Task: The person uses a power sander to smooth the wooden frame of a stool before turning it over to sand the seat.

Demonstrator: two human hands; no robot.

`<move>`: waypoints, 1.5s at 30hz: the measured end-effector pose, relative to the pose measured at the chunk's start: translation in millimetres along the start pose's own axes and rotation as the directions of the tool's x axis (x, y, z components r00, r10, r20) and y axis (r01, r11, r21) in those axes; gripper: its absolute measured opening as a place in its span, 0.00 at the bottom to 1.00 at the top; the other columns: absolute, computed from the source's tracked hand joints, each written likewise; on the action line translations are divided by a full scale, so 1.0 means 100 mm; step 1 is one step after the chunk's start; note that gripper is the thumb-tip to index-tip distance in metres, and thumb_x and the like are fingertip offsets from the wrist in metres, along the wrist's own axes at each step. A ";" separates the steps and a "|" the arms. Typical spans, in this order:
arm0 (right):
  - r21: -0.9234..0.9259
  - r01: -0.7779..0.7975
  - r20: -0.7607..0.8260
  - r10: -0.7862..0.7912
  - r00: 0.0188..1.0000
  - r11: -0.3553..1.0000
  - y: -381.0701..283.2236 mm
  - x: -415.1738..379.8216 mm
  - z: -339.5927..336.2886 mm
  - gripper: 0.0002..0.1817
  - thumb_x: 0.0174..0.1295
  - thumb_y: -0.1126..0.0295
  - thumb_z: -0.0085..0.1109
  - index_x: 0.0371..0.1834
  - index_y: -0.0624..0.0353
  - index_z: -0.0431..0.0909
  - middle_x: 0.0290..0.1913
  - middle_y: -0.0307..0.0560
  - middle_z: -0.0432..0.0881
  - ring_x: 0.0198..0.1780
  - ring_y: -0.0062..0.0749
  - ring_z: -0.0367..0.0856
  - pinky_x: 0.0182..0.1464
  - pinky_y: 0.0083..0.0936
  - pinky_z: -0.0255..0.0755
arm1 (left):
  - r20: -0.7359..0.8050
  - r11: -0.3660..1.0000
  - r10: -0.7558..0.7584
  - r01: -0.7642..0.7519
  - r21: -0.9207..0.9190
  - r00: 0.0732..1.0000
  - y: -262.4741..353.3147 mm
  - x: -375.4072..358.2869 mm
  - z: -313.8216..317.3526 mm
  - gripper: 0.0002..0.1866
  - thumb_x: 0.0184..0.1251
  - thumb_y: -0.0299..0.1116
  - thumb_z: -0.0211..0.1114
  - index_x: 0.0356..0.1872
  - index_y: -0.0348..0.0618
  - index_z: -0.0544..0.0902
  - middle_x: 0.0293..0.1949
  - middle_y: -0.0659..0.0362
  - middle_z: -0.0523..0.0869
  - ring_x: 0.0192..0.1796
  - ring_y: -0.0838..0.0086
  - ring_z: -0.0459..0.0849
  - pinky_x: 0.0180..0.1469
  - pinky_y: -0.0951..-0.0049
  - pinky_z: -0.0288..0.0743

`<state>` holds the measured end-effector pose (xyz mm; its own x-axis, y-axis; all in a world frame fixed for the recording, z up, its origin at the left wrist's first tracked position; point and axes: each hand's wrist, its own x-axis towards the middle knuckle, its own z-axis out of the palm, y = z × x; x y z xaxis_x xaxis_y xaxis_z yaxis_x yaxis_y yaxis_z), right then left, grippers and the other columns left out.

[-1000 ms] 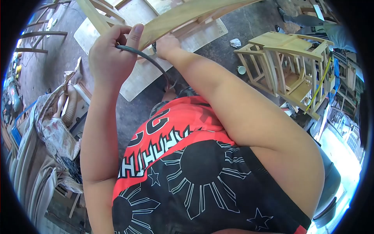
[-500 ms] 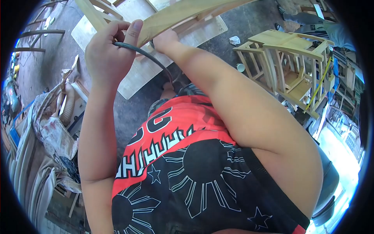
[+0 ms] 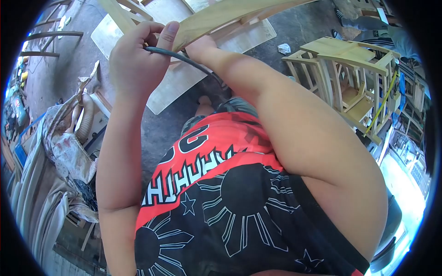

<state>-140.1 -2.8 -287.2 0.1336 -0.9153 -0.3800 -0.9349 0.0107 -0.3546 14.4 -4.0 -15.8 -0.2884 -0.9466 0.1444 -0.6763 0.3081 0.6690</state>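
My left hand [image 3: 140, 57] is closed with a dark grey cable [image 3: 184, 59] pinched under the thumb, close against the end of a curved wooden rail [image 3: 221, 20]. From there the cable runs down and right, passing behind my right forearm. My right hand [image 3: 200, 45] is at the lower edge of that rail, and the wood hides most of its fingers, so what it holds cannot be made out. The rail belongs to a pale wooden frame [image 3: 113, 16] on a light board [image 3: 168, 94].
Unfinished wooden chairs [image 3: 347, 50] are stacked at the right, with a person's striped-clad foot [image 3: 338, 34] beyond. Crumpled white scrap [image 3: 284, 48] lies on the concrete floor. At the left are draped cloth [image 3: 69, 156], a ribbed hose [image 3: 86, 117] and dark curved chair parts [image 3: 53, 35].
The view has shifted slightly, moving the surroundings right. The cable's curve is flatter and its lower part now goes behind my right forearm. Both hands stay by the rail.
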 end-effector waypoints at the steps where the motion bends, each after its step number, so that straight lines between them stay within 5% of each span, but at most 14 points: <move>1: 0.028 -0.007 -0.003 0.007 1.000 1.000 0.02 -0.08 -0.05 0.23 0.82 0.63 0.52 0.76 0.38 0.83 0.76 0.57 0.83 0.71 0.51 0.89 0.65 0.52 0.86 | 0.004 1.000 -0.008 0.008 0.002 1.000 0.01 0.01 0.00 0.22 0.74 0.56 0.79 0.37 0.46 0.95 0.20 0.63 0.83 0.24 0.72 0.83 0.31 0.67 0.75; 11: 0.089 -0.099 -0.123 0.110 0.986 0.991 -0.01 0.03 0.10 0.24 0.82 0.65 0.52 0.78 0.40 0.80 0.76 0.59 0.81 0.71 0.57 0.87 0.66 0.53 0.85 | -0.001 1.000 0.022 -0.022 0.015 1.000 0.01 0.05 0.00 0.21 0.75 0.55 0.79 0.37 0.45 0.94 0.20 0.64 0.82 0.24 0.72 0.82 0.31 0.67 0.74; 14: -0.055 -0.066 0.025 0.068 0.997 0.996 0.04 -0.12 0.04 0.25 0.80 0.65 0.54 0.79 0.41 0.77 0.72 0.64 0.81 0.69 0.64 0.87 0.66 0.53 0.85 | 0.004 1.000 0.011 -0.011 -0.008 1.000 0.00 0.03 0.02 0.22 0.76 0.55 0.78 0.38 0.45 0.95 0.20 0.63 0.82 0.24 0.73 0.81 0.31 0.67 0.73; 17: 0.025 -0.189 0.047 0.188 0.981 0.982 -0.01 -0.42 -0.29 0.24 0.78 0.66 0.58 0.77 0.42 0.75 0.68 0.67 0.79 0.67 0.67 0.87 0.65 0.52 0.86 | 0.010 1.000 0.000 0.000 -0.007 1.000 -0.01 0.02 0.02 0.22 0.76 0.56 0.78 0.38 0.44 0.95 0.20 0.63 0.82 0.25 0.74 0.81 0.31 0.68 0.73; 45: 0.157 -0.522 -0.104 0.540 0.835 0.838 1.13 -0.57 -0.69 0.32 0.71 0.58 0.66 0.78 0.48 0.73 0.69 0.70 0.79 0.69 0.64 0.87 0.70 0.51 0.83 | -0.008 1.000 -0.003 0.003 0.021 1.000 0.02 0.01 0.03 0.21 0.77 0.55 0.78 0.39 0.45 0.95 0.21 0.62 0.83 0.25 0.75 0.81 0.31 0.70 0.72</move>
<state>-276.3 23.2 -246.7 -0.4274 -0.8005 -0.4203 -0.8018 0.5504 -0.2329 10.8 -3.9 -16.4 -0.2809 -0.9482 0.1481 -0.6915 0.3070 0.6539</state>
